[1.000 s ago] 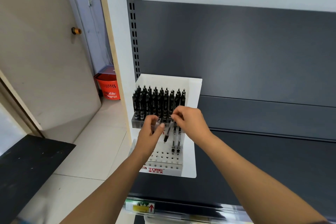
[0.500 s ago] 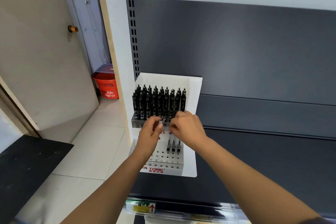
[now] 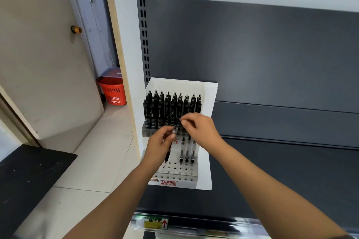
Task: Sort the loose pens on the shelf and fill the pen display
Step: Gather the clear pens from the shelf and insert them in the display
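- A pen (image 3: 174,131) is gripped in the left hand (image 3: 160,146), with thumb and fingers curled round its clear barrel. It is held at a slant just above the lower tier of the pen display (image 3: 175,177), which is set at the left end of the shelf (image 3: 281,170).
- The right hand (image 3: 201,130) is held just right of the pen's upper end with its fingers curled. Whether anything is pinched between them cannot be told.
- The far tier is packed with black pens (image 3: 172,108). Three clear pens (image 3: 186,152) are stood at the right of the lower tier, and many nearer holes are left unfilled.
- The pen is judged light and stiff, with a smooth plastic barrel that is likely to slip. A hold at mid-barrel or on the dark grip section is advised, so that the tip can be steered into a hole.
- Much of the barrel is covered by the left hand, and the hole being aimed for is hidden too. No loose pens can be made out on the shelf, and the label at its near edge is blurred.
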The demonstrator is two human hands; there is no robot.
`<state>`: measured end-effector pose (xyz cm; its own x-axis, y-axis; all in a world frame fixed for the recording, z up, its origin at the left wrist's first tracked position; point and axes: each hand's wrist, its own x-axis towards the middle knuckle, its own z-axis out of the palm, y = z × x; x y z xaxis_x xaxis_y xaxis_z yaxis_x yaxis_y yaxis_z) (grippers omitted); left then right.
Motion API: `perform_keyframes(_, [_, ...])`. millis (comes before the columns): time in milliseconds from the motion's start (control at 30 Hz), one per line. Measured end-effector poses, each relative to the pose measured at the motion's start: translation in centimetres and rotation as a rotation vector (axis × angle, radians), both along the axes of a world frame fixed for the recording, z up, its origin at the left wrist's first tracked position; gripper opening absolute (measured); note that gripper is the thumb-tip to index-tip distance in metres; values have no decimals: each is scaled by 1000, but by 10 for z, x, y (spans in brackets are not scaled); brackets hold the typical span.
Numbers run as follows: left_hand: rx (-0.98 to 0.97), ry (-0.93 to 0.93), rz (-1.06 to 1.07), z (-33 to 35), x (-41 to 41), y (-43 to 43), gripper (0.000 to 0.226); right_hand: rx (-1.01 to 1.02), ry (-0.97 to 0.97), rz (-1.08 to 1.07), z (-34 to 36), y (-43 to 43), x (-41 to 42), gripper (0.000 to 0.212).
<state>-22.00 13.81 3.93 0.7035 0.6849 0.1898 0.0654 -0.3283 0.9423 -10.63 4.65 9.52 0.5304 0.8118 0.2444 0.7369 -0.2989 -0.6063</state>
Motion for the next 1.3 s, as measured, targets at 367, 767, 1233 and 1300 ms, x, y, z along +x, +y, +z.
perform_keyframes(367, [103,4,17,5,0,4,19,-15,-106,45,10,3,0,9])
perform_keyframes(767, [216,35,14,2,-12,8,16,-161,-485,48,-26,7,-12,24])
perform_keyframes(1233, [484,242,-43,4,3,8,19,-249,-382,45,-26,-8,-4,25])
perform_keyframes(1300, [546,270,-55,6,5,7,17,-230,-402,10,-30,-7,-4,24])
